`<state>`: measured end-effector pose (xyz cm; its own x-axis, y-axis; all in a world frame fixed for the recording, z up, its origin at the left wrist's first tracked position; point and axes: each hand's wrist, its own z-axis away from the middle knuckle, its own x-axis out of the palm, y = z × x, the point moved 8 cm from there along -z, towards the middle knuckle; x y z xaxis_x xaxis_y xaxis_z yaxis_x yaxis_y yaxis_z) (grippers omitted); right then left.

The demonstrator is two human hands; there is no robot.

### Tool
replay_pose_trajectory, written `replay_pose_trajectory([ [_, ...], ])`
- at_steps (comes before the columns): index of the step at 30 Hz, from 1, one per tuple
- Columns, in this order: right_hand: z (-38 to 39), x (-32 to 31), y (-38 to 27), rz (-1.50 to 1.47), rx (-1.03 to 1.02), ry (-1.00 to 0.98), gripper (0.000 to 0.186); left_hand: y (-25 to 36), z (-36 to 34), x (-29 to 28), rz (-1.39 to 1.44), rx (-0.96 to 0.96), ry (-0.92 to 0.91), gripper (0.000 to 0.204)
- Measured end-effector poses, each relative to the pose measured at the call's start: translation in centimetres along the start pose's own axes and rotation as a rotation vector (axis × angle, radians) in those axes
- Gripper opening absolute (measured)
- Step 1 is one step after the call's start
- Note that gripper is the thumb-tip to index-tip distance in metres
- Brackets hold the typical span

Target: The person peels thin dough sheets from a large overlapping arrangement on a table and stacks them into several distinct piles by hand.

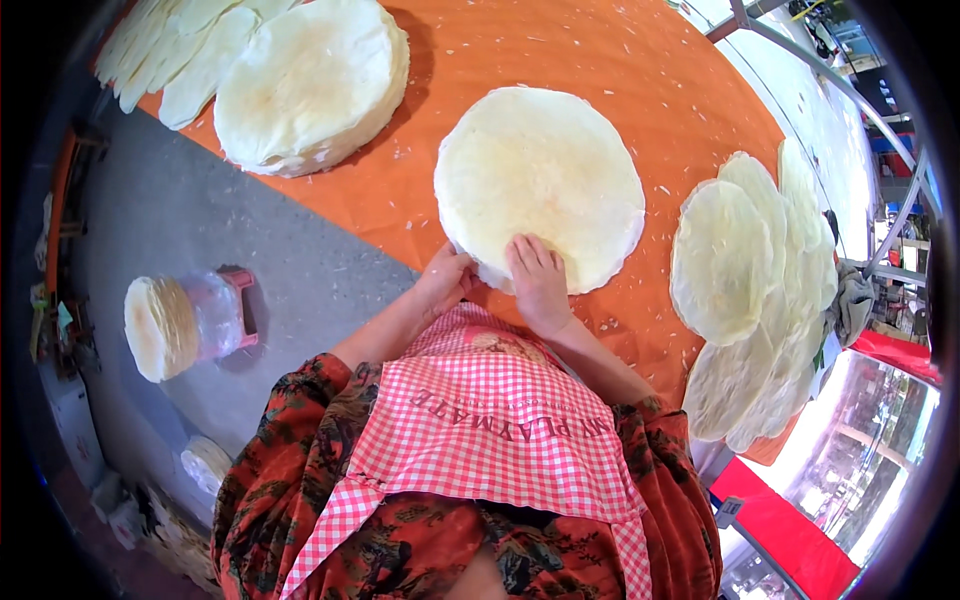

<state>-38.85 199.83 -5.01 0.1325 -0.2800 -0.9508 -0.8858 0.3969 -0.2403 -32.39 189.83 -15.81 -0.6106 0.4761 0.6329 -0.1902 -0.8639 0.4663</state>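
A stack of thin, round, pale wafer sheets (540, 175) lies on the orange table (620, 60) in front of me. My right hand (541, 282) rests flat on the stack's near edge, fingers spread over the top sheet. My left hand (446, 280) is at the stack's near-left rim, fingers curled against the edge of the sheets; whether it pinches a sheet I cannot tell. I wear a red-and-white checked apron (480, 430).
A thicker stack of round sheets (310, 85) sits at the far left, with overlapping sheets (170, 50) beyond it. More sheets (760, 290) fan out along the table's right edge. On the grey floor (290, 280) stands a bagged roll of sheets (170, 325).
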Motion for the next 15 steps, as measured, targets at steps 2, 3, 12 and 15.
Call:
replay_pose_trajectory([
  [2,0.3,0.3,-0.2,-0.006,-0.004,0.001,0.044,0.0,0.0,0.0,0.012,0.014,-0.005,0.038],
  [3,0.4,0.4,-0.1,-0.027,0.001,0.003,0.044,-0.1,-0.1,0.1,0.021,0.010,-0.005,0.038],
  [12,1.0,0.9,-0.9,-0.093,-0.013,-0.059,0.045,-0.1,0.2,0.4,0.065,0.011,0.009,0.036],
  [15,0.9,-0.1,-1.5,-0.147,-0.013,-0.061,0.050,-0.1,0.4,0.2,0.050,0.001,-0.013,0.036],
])
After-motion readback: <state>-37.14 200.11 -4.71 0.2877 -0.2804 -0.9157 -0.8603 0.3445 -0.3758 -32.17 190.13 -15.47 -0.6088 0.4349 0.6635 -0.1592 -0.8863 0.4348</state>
